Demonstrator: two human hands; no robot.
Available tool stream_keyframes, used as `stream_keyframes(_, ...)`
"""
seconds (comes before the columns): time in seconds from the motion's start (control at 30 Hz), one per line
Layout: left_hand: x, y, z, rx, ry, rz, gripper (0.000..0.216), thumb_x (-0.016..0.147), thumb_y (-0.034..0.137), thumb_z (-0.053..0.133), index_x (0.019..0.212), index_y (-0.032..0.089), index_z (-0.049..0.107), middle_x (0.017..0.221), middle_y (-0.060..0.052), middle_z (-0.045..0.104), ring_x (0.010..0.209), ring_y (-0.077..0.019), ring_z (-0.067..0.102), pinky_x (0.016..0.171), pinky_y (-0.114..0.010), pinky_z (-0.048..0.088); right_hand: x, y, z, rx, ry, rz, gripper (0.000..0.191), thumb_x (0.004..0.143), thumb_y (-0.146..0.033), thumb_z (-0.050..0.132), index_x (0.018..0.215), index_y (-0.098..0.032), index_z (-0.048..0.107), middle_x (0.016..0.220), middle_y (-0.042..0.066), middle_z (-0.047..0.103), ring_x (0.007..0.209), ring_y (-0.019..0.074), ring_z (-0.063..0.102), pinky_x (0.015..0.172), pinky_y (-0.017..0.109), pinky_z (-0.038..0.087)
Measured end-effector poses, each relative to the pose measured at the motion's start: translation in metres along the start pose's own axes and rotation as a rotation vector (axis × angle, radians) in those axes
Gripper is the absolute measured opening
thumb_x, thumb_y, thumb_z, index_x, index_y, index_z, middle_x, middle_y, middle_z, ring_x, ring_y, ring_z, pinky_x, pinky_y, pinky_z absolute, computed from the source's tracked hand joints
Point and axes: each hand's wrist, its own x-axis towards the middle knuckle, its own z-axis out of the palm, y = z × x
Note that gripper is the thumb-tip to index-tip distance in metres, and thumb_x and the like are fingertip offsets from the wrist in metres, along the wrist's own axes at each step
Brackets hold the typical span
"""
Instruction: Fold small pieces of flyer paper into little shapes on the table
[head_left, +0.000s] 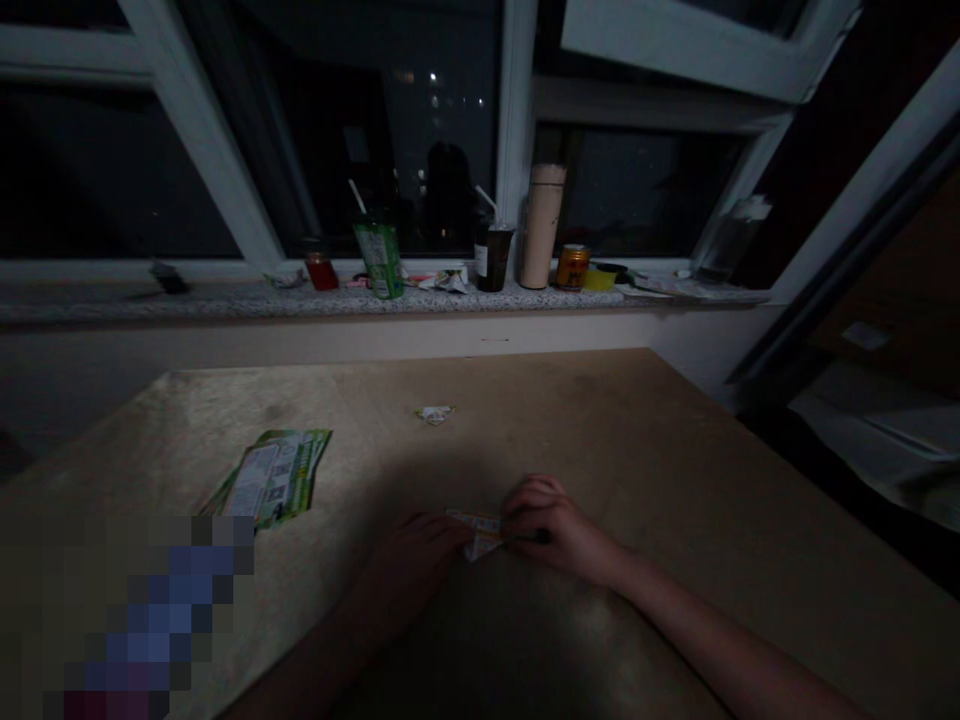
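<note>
A small printed triangle of folded wrapper [484, 537] lies on the table between my two hands. My left hand [424, 550] rests low, its fingertips pressed on the triangle's left side; its thumb is lost in shadow. At the other side my right hand [555, 530] is closed, with curled fingers pinching the triangle's right end. A small dark spot shows under the right fingers, too dim to make out. Farther back lies another folded triangle [435, 414]. To the left, flat green printed packets [281, 475] overlap on the tabletop.
The wooden table [585, 410] meets a wall below a granite sill [300, 308]. On the sill stand a green cup [380, 260] with a straw, a dark cup [495, 258], a pink flask [541, 230], a gold can [573, 268] and a red jar [321, 270].
</note>
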Motion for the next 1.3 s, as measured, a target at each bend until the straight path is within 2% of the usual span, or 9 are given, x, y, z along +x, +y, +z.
stream_keyframes(0.23, -0.014, 0.022, 0.005, 0.136, 0.004, -0.053, 0.034, 0.091, 0.016, 0.04, 0.122, 0.018, 0.053, 0.12, -0.007, 0.062, 0.111, -0.0229, 0.055, 0.102, -0.042, 0.037, -0.001, 0.003, 0.003, 0.047, 0.017, 0.055, 0.014, 0.074, -0.024, 0.074, 0.088, -0.025, 0.071, 0.093, 0.002, 0.066, 0.095, 0.0186, 0.058, 0.088, 0.036, 0.039)
stream_keyframes(0.3, -0.018, 0.03, 0.008, 0.167, 0.022, -0.043, 0.04, 0.09, 0.021, 0.044, 0.13, 0.018, 0.048, 0.132, -0.008, 0.053, 0.122, -0.0268, 0.047, 0.104, -0.045, 0.035, -0.001, 0.002, 0.003, 0.055, 0.018, 0.061, 0.014, 0.073, -0.022, 0.075, 0.087, -0.025, 0.071, 0.093, 0.001, 0.066, 0.095, 0.0181, 0.058, 0.089, 0.035, 0.039)
stream_keyframes(0.4, -0.025, 0.038, 0.014, 0.15, -0.015, 0.042, 0.066, 0.087, 0.026, 0.05, 0.146, 0.019, 0.022, 0.15, -0.009, 0.027, 0.134, -0.0311, 0.028, 0.107, -0.047, 0.028, -0.001, 0.002, 0.003, 0.058, 0.02, 0.069, 0.013, 0.073, -0.022, 0.075, 0.085, -0.024, 0.071, 0.093, 0.001, 0.065, 0.096, 0.0176, 0.058, 0.089, 0.034, 0.039)
stream_keyframes(0.43, -0.027, 0.04, 0.016, 0.123, -0.043, 0.078, 0.075, 0.086, 0.029, 0.052, 0.149, 0.018, 0.012, 0.151, -0.009, 0.023, 0.135, -0.0315, 0.026, 0.108, -0.046, 0.027, -0.001, 0.002, 0.003, 0.058, 0.016, 0.075, 0.012, 0.073, -0.022, 0.075, 0.084, -0.025, 0.071, 0.093, 0.001, 0.065, 0.096, 0.0176, 0.058, 0.089, 0.034, 0.039)
stream_keyframes(0.5, -0.031, 0.042, 0.02, 0.086, -0.096, 0.085, 0.084, 0.085, 0.036, 0.054, 0.149, 0.018, 0.003, 0.151, -0.011, 0.019, 0.135, -0.0325, 0.024, 0.109, -0.046, 0.025, -0.001, 0.002, 0.003, 0.065, 0.004, 0.088, 0.012, 0.074, -0.023, 0.074, 0.085, -0.025, 0.071, 0.094, 0.001, 0.065, 0.096, 0.0179, 0.058, 0.089, 0.034, 0.04)
stream_keyframes(0.73, -0.034, 0.044, 0.019, 0.029, -0.186, 0.022, 0.088, 0.085, 0.045, 0.058, 0.149, 0.021, 0.003, 0.15, -0.011, 0.019, 0.135, -0.0323, 0.025, 0.108, -0.046, 0.028, 0.0, 0.01, 0.006, 0.148, 0.043, 0.123, 0.013, 0.068, -0.023, 0.078, 0.079, -0.023, 0.07, 0.09, 0.001, 0.066, 0.09, 0.0178, 0.06, 0.085, 0.034, 0.042)
stream_keyframes(0.97, -0.03, 0.043, 0.011, 0.004, -0.173, 0.026, 0.099, 0.079, 0.052, 0.064, 0.149, 0.023, 0.0, 0.151, -0.009, 0.02, 0.135, -0.0344, 0.024, 0.11, -0.051, 0.023, 0.001, 0.014, 0.007, 0.097, 0.07, 0.161, 0.012, 0.071, -0.03, 0.077, 0.07, -0.021, 0.068, 0.081, 0.001, 0.065, 0.086, 0.0176, 0.059, 0.081, 0.034, 0.041)
stream_keyframes(1.17, -0.03, 0.036, 0.017, -0.055, -0.163, 0.044, 0.102, 0.079, 0.054, 0.064, 0.148, 0.024, -0.005, 0.152, -0.011, 0.015, 0.135, -0.0349, 0.024, 0.106, -0.049, 0.031, 0.004, 0.015, 0.01, 0.058, 0.067, 0.222, 0.016, 0.07, -0.034, 0.078, 0.068, -0.022, 0.068, 0.075, -0.001, 0.063, 0.084, 0.0173, 0.058, 0.082, 0.035, 0.037)
stream_keyframes(1.3, -0.027, 0.034, 0.018, -0.038, -0.197, 0.072, 0.101, 0.078, 0.053, 0.065, 0.149, 0.019, 0.001, 0.152, -0.012, 0.014, 0.136, -0.0341, 0.022, 0.107, -0.049, 0.031, 0.005, 0.014, 0.011, 0.047, 0.068, 0.264, 0.018, 0.069, -0.035, 0.077, 0.066, -0.021, 0.067, 0.075, -0.001, 0.062, 0.083, 0.017, 0.057, 0.085, 0.036, 0.034)
